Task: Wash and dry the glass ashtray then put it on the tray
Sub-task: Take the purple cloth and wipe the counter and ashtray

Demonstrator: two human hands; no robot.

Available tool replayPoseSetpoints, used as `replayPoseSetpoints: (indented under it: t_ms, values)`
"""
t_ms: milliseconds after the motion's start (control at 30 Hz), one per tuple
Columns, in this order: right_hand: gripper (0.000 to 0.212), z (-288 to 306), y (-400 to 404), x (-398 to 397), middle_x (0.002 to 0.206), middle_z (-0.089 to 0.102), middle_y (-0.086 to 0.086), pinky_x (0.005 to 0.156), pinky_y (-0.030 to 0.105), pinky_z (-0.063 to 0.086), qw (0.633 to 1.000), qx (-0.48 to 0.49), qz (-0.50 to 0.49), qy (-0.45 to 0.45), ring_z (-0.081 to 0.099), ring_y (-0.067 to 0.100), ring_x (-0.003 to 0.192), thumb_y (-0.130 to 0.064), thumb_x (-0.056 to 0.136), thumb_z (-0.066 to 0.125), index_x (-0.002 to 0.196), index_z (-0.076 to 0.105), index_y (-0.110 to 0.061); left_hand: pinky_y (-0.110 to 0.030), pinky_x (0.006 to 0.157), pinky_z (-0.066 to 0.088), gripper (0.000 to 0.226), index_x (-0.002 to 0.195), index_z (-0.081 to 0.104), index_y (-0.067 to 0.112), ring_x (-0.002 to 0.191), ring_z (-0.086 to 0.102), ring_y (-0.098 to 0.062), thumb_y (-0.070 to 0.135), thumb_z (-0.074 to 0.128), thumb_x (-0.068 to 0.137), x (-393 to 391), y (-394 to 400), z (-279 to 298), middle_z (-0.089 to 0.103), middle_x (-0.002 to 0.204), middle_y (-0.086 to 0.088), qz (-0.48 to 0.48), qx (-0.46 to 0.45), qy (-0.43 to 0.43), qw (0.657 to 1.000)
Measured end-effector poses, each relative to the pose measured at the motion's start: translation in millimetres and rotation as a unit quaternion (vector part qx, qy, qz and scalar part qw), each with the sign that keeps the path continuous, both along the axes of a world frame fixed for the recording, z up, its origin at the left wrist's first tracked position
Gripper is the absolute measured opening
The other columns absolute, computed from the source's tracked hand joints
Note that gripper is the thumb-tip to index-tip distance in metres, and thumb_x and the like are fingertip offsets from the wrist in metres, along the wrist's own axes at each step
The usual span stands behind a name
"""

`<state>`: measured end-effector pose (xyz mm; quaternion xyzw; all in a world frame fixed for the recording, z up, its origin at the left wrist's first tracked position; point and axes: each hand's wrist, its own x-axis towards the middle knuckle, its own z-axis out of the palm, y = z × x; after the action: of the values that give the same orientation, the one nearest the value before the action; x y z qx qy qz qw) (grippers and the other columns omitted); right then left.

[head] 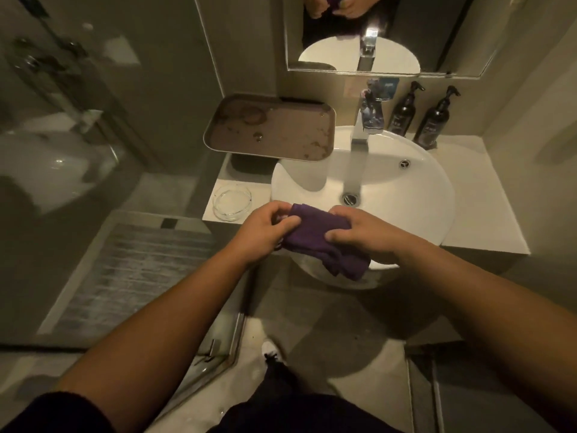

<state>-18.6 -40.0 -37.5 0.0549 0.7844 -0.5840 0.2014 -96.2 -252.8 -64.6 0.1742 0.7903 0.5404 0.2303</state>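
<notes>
Your L hand (265, 229) & R hand (359, 235): each grip holds the purple cloth (318, 239) over basin (421, 195). Glass ashtray (232, 202) on surface at 9 o'clock; tray (312, 126) at 11.

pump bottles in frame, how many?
2. Both dark pump bottles stand on the counter right of the faucet, against the back wall: one nearer the faucet, one further right. The mirror reflects none. No others visible.
</notes>
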Motion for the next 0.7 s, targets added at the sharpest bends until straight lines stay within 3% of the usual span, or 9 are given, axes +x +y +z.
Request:
replayPoseSetpoints:
  t_ms: [133, 300, 400, 500, 600, 700]
  values:
    - [0.041, -3.1, -20.6, -31.0, 0.110, 0.068, 0.012, 0.071, 0.028, 0.057, 0.983, -0.173, -0.007, -0.057, 0.069, 0.021, 0.086, -0.002, 0.093, 0.059, 0.133, 0.055, -0.013, -0.034, 0.081, 0.059, 0.025, 0.118, 0.061, 0.018, 0.097, 0.068, -0.020, 0.026, 0.061, 0.094, -25.5, -21.6, -2.1, 0.068, 0.105, -0.005, 0.043, 0.028, -0.033, 0.998]
    - [0.034, -16.2, -41.7, -79.2, 0.106, 0.067, 0.018, 0.070, 0.028, 0.057, 0.970, -0.221, 0.001, -0.101, 0.067, 0.025, 0.084, -0.004, 0.094, 0.056, 0.128, 0.056, -0.001, -0.031, 0.075, 0.056, 0.015, 0.106, 0.065, 0.020, 0.086, 0.068, -0.014, 0.023, 0.064, 0.091, -64.5, -45.4, -14.4, 0.071, 0.096, -0.003, 0.067, 0.060, -0.064, 0.994]
    - [0.031, -22.4, -55.2, -107.1, 0.102, 0.068, 0.018, 0.067, 0.027, 0.058, 0.961, -0.248, -0.026, -0.123, 0.067, 0.024, 0.080, 0.001, 0.095, 0.051, 0.126, 0.058, -0.001, -0.024, 0.061, 0.051, 0.009, 0.101, 0.065, 0.021, 0.072, 0.066, -0.006, 0.021, 0.064, 0.091, -89.7, -55.1, -20.8, 0.070, 0.085, 0.003, 0.084, 0.069, -0.083, 0.991]
    - [0.029, -31.0, -64.1, -133.3, 0.100, 0.069, 0.017, 0.066, 0.028, 0.058, 0.960, -0.240, -0.061, -0.133, 0.068, 0.022, 0.079, 0.000, 0.094, 0.054, 0.122, 0.061, -0.005, -0.016, 0.053, 0.044, 0.006, 0.095, 0.063, 0.016, 0.058, 0.059, 0.001, 0.013, 0.058, 0.096, -110.8, -61.4, -30.7, 0.064, 0.077, 0.004, 0.131, 0.076, -0.096, 0.984]
    - [0.031, -37.1, -69.4, -162.1, 0.098, 0.070, 0.014, 0.068, 0.030, 0.058, 0.968, -0.203, -0.100, -0.112, 0.066, 0.025, 0.082, -0.006, 0.086, 0.064, 0.117, 0.065, -0.010, -0.019, 0.057, 0.045, 0.009, 0.096, 0.058, 0.014, 0.059, 0.058, -0.005, 0.012, 0.050, 0.099, -129.5, -75.2, -47.8, 0.063, 0.087, -0.003, 0.227, 0.068, -0.128, 0.963]
    - [0.028, -30.4, -74.9, -191.0, 0.104, 0.070, 0.005, 0.075, 0.031, 0.058, 0.999, -0.010, -0.046, -0.022, 0.066, 0.023, 0.092, -0.008, 0.092, 0.062, 0.114, 0.065, -0.025, -0.031, 0.073, 0.051, 0.022, 0.118, 0.053, 0.009, 0.074, 0.062, -0.016, 0.014, 0.046, 0.098, -143.4, -92.0, -76.9, 0.062, 0.104, -0.010, 0.288, -0.028, -0.132, 0.948]
